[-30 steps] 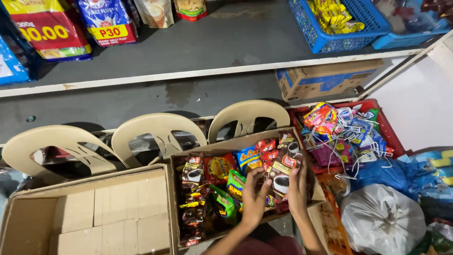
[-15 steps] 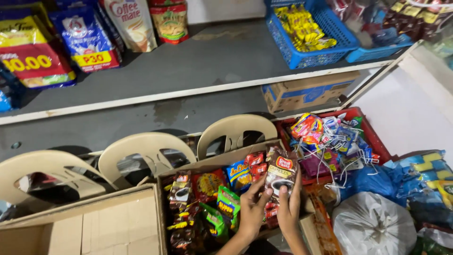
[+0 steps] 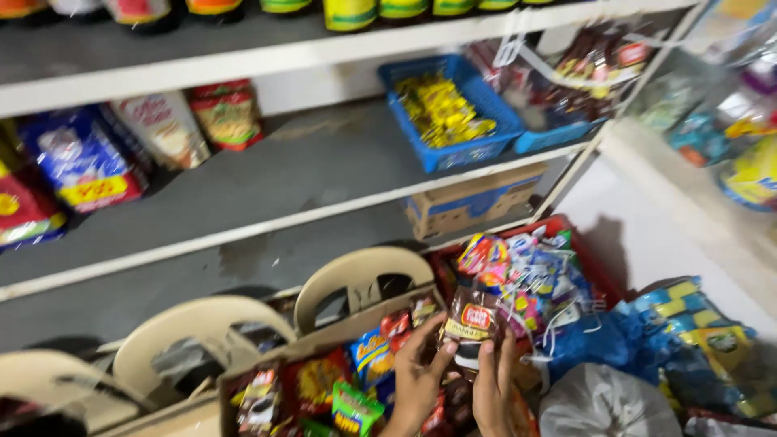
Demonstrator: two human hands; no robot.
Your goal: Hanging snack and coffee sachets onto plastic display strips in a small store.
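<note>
1. While both hands are raised over the carton [image 3: 324, 344], they share one brown snack pack [image 3: 472, 322], held just above the carton's far right corner
2. The pack stands upright, long axis running top to bottom, its red-and-white label facing the wearer and its top edge toward the shelves
3. The left hand [image 3: 417, 379] is curled round the pack's left edge, thumb on the front and fingers behind; the right hand [image 3: 491, 387] grips the lower right side, fingers closed on it
4. The carton is open and packed with small bright sachets [image 3: 324, 387] in red, green, blue and yellow, standing on end in rows
5. Just beside the pack, to the right, a red crate [image 3: 603, 279] holds a heap of mixed sweets [image 3: 526, 271] in clear wrappers
6. On the middle shelf [image 3: 307, 174] a blue basket [image 3: 473, 146] holds yellow packets [image 3: 441, 109]; a second blue basket [image 3: 558, 133] next to it holds dark packets, too blurred to tell apart
7. A cardboard box [image 3: 473, 202] sits on the lower shelf under the baskets
8. Three cream chair backs [image 3: 364, 275] stand behind the carton
9. A grey plastic bag [image 3: 607, 400] lies at the lower right, close to the right hand
</note>
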